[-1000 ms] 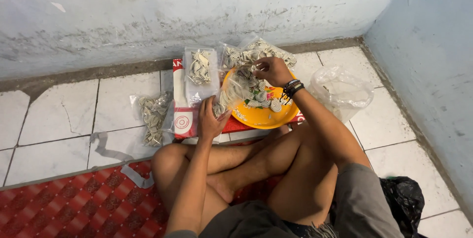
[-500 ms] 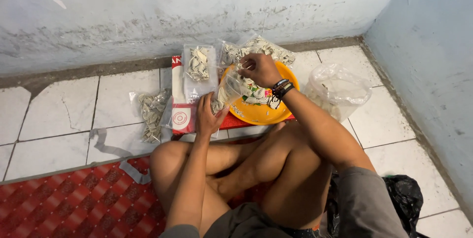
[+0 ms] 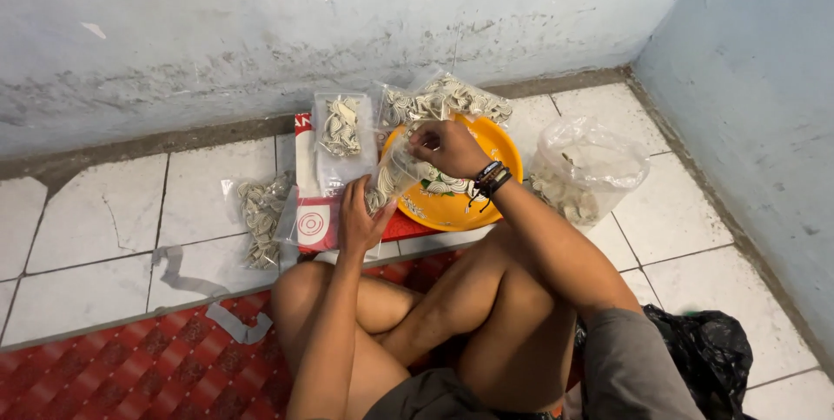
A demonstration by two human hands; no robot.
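Note:
I sit cross-legged on the floor. My left hand holds a small clear plastic bag partly filled with pale curled snack pieces. My right hand, with dark bracelets on the wrist, is at the mouth of that bag, fingers pinched, over an orange plate holding more of the pieces. A filled flat packet lies on a red and white box just left of the plate.
A large filled bag leans behind the plate against the wall. Another clear bag sits to the right, a packet to the left on the white tiles. A red patterned mat lies under my legs; a black bag is at my right.
My right hand has moved from the plate's far side leftward to the mouth of the small bag. The left hand still holds the bag in the same place.

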